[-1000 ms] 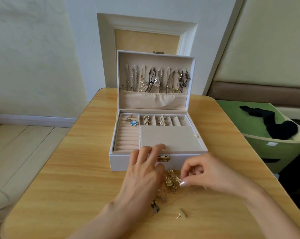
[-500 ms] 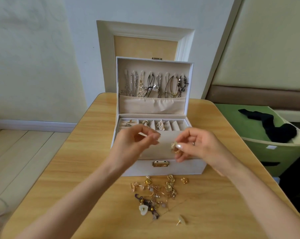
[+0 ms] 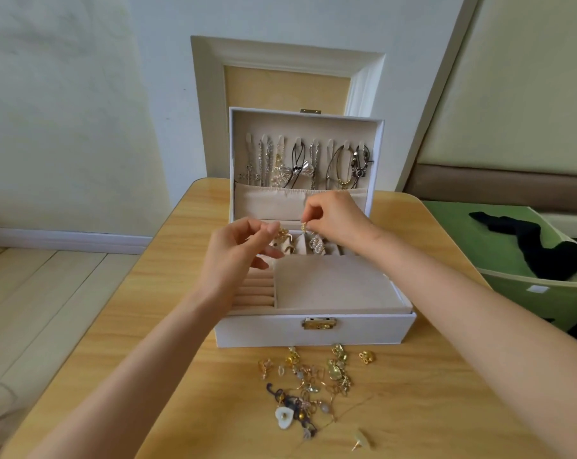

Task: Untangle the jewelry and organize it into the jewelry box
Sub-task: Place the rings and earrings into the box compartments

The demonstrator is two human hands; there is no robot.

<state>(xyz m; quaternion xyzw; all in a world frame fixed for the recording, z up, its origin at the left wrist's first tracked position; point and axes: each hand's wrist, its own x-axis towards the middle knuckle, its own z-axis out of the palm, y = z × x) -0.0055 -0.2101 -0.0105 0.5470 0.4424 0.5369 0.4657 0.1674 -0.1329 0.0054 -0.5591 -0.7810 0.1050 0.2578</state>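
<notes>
Pinches small gold piece (image 3: 303, 227) in right hand (image 3: 337, 220) over open jewelry box (image 3: 313, 329); curls left hand (image 3: 234, 256) alongside, hold unclear; tangled jewelry pile (image 3: 313, 382) before box.

We logged a white jewelry box (image 3: 264, 329), beige lining (image 3: 333, 286), gold latch (image 3: 319, 324), mostly gold jewelry pile (image 3: 313, 382), light wood-grain tabletop (image 3: 148, 359) and green bin (image 3: 529, 299).

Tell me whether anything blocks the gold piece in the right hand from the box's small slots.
Nothing visible does. The right hand pinches the gold piece above the open slots; a pearl piece fills the one nearest, and the left hand is beside it.
</notes>
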